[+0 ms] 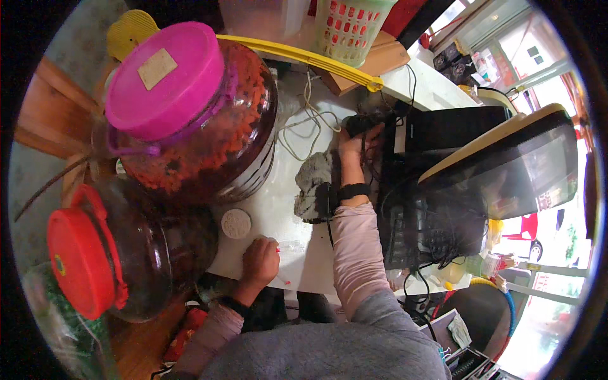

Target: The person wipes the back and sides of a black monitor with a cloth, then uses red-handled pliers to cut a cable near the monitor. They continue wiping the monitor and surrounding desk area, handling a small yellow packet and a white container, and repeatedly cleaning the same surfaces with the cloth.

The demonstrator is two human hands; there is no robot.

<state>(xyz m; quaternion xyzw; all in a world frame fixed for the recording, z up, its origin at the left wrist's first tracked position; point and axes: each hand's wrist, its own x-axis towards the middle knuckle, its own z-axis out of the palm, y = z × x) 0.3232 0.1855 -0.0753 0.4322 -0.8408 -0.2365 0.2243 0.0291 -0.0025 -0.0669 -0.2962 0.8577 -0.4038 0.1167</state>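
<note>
My left hand (pixel 260 261) is closed in a fist, low over the white tabletop (pixel 253 221). A tiny red bit shows at its fingers; what they hold is hidden. Just beyond it lies a round white lid-like disc (pixel 236 223). Farther out, my right hand (pixel 356 151) is at a small black object (pixel 358 125) among dark cables. Its fingers curl about something dark that I cannot make out. Beside the right wrist sits a crumpled grey cloth (pixel 315 183), partly over a black item. A pale cable (pixel 310 114) loops on the table beyond it.
Two big dark jars stand at the left, one with a pink lid (pixel 166 79), one with a red lid (pixel 79 252). A yellow fly swatter (pixel 297 52) lies across the back near a green basket (pixel 351 31). A black keyboard (pixel 405 237) and monitor (pixel 506 158) are at the right.
</note>
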